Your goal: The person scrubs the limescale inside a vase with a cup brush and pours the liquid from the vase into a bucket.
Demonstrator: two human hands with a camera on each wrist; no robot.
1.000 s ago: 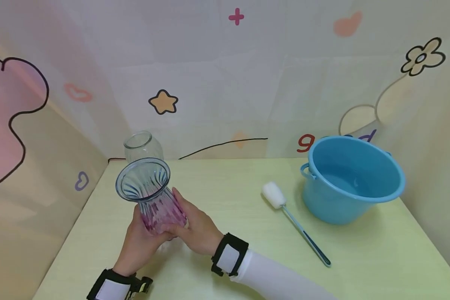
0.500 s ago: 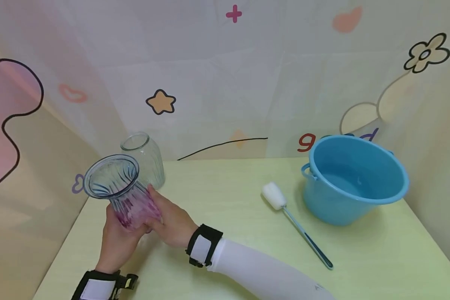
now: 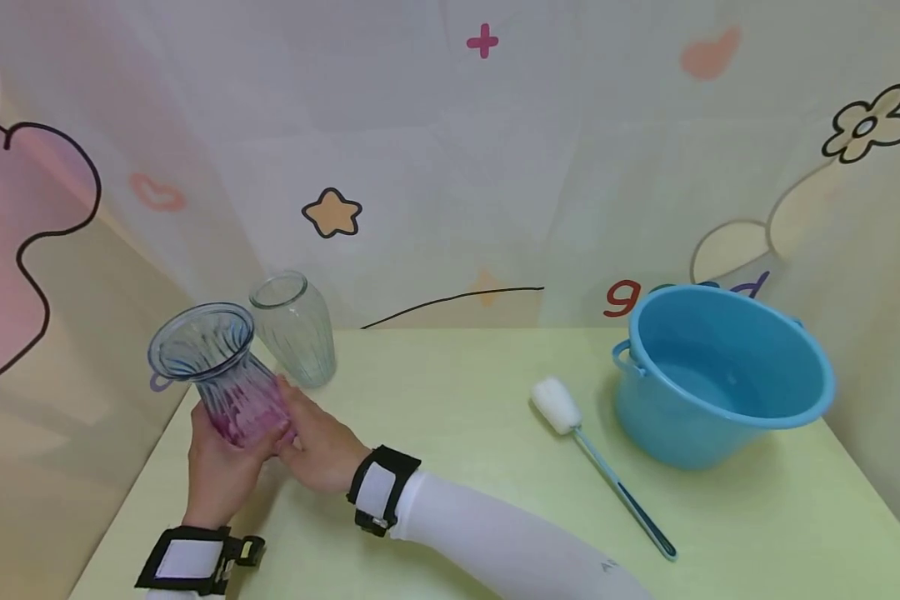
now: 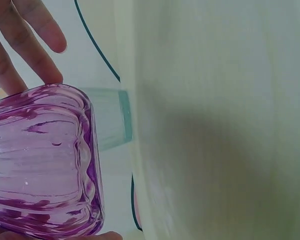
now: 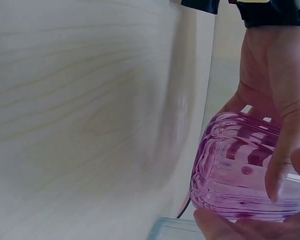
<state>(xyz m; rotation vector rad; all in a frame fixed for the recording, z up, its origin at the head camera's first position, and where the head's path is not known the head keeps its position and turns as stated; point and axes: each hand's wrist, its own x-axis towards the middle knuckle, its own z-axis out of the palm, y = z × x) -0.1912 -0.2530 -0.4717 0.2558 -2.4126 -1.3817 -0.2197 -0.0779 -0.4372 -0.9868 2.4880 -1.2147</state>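
A ribbed glass vase (image 3: 232,396), bluish at its flared rim and pink toward its base, tilts to the left in both hands. My left hand (image 3: 221,471) grips its lower body from the left, the thumb lying across the near side. On the other side my right hand (image 3: 317,440) holds the same lower part. The left wrist view shows the pink base (image 4: 45,155) raised off the tabletop, with a gap between them. Just behind, a clear glass vase (image 3: 300,337) stands upright on the table, close to the right of the held vase's rim.
A white foam bottle brush (image 3: 558,406) with a long handle lies right of centre on the pale wooden table (image 3: 450,400). Beyond it stands a blue bucket (image 3: 682,433) with side handles. A printed curtain (image 3: 420,167) hangs behind the table.
Both hands have carried the pink and blue vase leftward, uncovering the clear vase behind it. The brush and bucket stay in place while the head view shifts slightly.
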